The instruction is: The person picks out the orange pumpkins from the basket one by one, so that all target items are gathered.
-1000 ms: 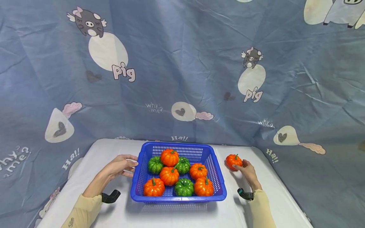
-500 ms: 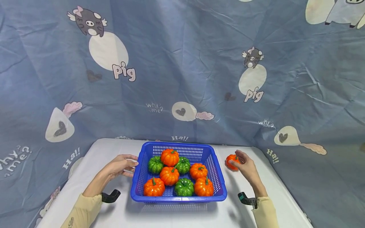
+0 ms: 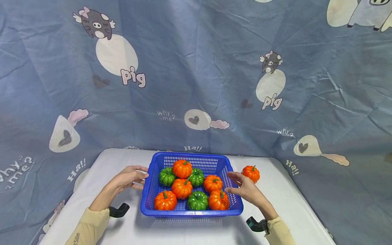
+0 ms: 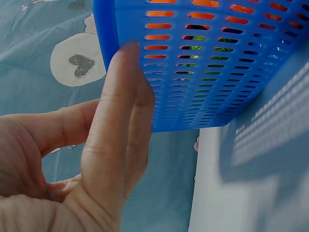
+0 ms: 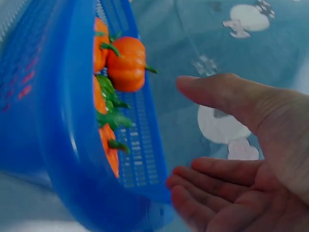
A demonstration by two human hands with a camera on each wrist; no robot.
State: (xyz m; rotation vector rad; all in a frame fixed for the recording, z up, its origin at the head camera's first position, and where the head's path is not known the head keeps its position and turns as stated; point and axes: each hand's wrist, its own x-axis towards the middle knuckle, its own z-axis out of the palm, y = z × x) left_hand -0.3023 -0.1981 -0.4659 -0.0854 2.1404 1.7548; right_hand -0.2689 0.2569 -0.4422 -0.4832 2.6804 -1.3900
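Observation:
A blue plastic basket (image 3: 192,213) with perforated walls holds several small orange pumpkins (image 3: 182,189) and green pumpkins (image 3: 197,201), some with green stems. At its left side my left hand (image 3: 130,177) has fingertips right at the wall; in the left wrist view the extended fingers (image 4: 118,111) lie along the blue plastic. My right hand (image 3: 246,189) hovers at the right rim, thumb and fingers spread apart with nothing between them. Behind it, on the table, one orange pumpkin (image 3: 251,173) sits outside the basket.
The table has a white cover (image 3: 291,204). Blue cloth (image 3: 196,85) printed with pigs hangs behind and at the sides. A black band (image 3: 118,211) sits on the left wrist, another band (image 3: 258,225) on the right wrist.
My right hand has left the orange pumpkin on the table and moved left to the basket's right rim. That pumpkin stays about where it was. My left hand has not moved.

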